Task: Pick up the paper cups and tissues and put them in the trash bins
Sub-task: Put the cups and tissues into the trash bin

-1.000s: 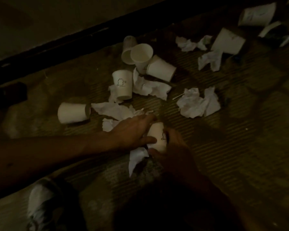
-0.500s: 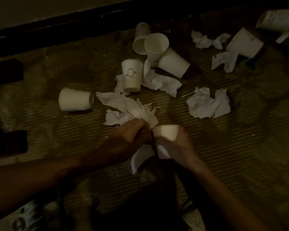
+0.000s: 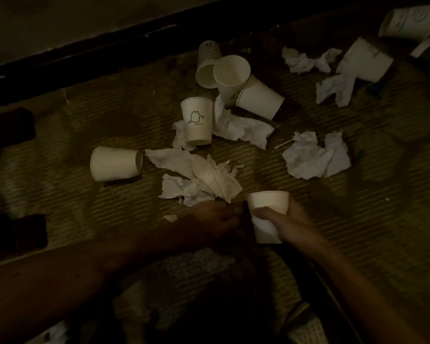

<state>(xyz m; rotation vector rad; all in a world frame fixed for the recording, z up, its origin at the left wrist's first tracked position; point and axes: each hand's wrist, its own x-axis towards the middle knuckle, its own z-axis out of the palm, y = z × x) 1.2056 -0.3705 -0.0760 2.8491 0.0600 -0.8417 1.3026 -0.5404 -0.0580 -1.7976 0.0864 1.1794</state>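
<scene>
Moved: paper cup [image 3: 268, 203], now rim-up in your right hand's [image 3: 292, 219] curled fingers.
Your left hand [image 3: 214, 219]: just beside cup; too dark to tell its grip.
Tip: hold cup level, feed in tissue [image 3: 209, 180] lying just beyond it.

Bare forearms [image 3: 60, 281]; pale mesh shoe [image 3: 305, 327]

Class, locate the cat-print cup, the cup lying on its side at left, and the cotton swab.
Cat-print cup [image 3: 197, 120]: head view, printed wall.
Cup on its side [image 3: 114, 163]: head view, side wall.
Cotton swab [image 3: 284, 144]: head view, mid-stick.
</scene>
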